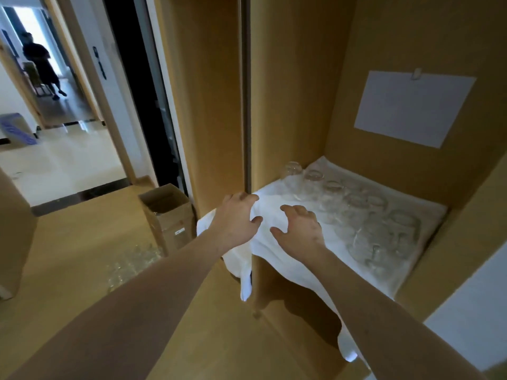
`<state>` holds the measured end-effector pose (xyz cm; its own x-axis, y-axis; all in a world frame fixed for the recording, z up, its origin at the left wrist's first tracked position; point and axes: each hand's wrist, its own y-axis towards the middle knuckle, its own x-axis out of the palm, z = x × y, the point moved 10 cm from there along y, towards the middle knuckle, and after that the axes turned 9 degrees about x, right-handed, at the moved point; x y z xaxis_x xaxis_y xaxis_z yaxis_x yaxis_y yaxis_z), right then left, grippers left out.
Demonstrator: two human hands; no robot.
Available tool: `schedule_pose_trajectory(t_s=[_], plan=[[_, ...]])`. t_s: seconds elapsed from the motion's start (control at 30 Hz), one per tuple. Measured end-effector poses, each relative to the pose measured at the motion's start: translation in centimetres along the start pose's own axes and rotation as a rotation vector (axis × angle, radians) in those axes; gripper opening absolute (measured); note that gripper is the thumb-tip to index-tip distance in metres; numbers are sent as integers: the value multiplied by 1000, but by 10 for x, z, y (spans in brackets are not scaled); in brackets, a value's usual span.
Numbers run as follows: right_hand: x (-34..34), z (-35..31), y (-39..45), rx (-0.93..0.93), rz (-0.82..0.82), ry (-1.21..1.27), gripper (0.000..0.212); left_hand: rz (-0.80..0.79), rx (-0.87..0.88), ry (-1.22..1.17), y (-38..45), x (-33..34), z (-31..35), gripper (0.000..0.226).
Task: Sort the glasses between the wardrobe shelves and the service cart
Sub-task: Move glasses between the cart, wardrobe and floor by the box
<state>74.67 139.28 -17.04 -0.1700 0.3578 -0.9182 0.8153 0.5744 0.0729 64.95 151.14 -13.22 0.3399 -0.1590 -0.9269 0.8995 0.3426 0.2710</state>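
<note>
Resting on the white cloth (274,237) covering the wardrobe shelf (428,237), left hand (237,215) and right hand (300,230) spread loosely curled fingers (288,208), gripping nothing, beside upturned glasses (356,204).

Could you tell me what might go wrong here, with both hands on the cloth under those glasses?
1. The glasses stand on the white cloth that both the left hand and the right hand are touching; a tug could topple them.
2. The cloth overhangs the shelf edge, so it may slide off.
3. More glasses on the floor sit near the feet.
</note>
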Motion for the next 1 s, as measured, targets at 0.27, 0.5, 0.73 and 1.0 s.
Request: schedule_pose_trajectory(t_s=[0.27, 0.5, 0.73, 1.0], plan=[[-23, 46, 86, 201, 123, -5, 63, 3, 226, -99, 122, 27, 8, 50], [-57, 93, 138, 425, 237, -20, 60, -91, 449, -129, 229, 63, 39, 53], [-77, 151, 153, 692, 315, -17, 63, -184, 634, -248, 286, 103, 88, 59], [-88, 222, 158, 940, 222, 49, 67, -361, 727, -319, 328, 152, 147, 62]])
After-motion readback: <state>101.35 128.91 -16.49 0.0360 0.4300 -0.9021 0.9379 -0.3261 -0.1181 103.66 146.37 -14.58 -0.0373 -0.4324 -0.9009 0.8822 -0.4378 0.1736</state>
